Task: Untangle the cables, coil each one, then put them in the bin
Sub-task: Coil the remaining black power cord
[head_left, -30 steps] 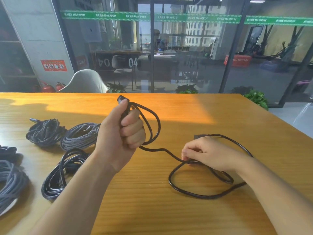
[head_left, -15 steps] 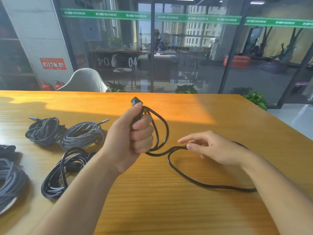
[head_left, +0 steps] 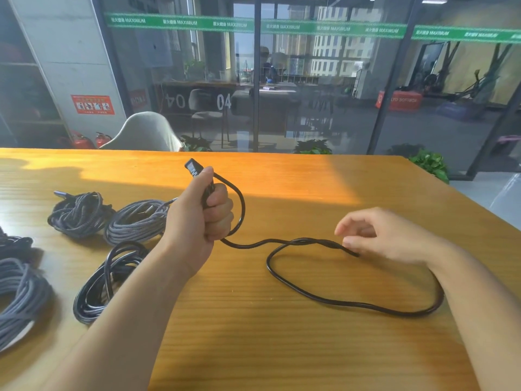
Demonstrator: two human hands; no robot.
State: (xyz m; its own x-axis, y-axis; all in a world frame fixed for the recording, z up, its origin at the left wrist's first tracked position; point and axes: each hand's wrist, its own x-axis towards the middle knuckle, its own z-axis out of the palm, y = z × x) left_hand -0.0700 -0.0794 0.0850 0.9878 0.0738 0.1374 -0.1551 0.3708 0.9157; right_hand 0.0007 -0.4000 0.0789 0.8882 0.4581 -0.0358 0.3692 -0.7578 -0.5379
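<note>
Since half a second ago my right hand (head_left: 386, 238) has slid outward along the thin black rubber cable (head_left: 338, 299), drawing its loop wider across the wooden tabletop (head_left: 282, 348). Progress, as I judge it: several coiled bundles, among them a grey braided coil (head_left: 135, 221), lie at left; this cable is barely begun, and no bin is in view. My left hand (head_left: 203, 218) is raised in a fist, gripping the plug end and one loop; right-hand fingers hang loosely curled, tips touching the cable's crossing, whether pinching I cannot tell.
</note>
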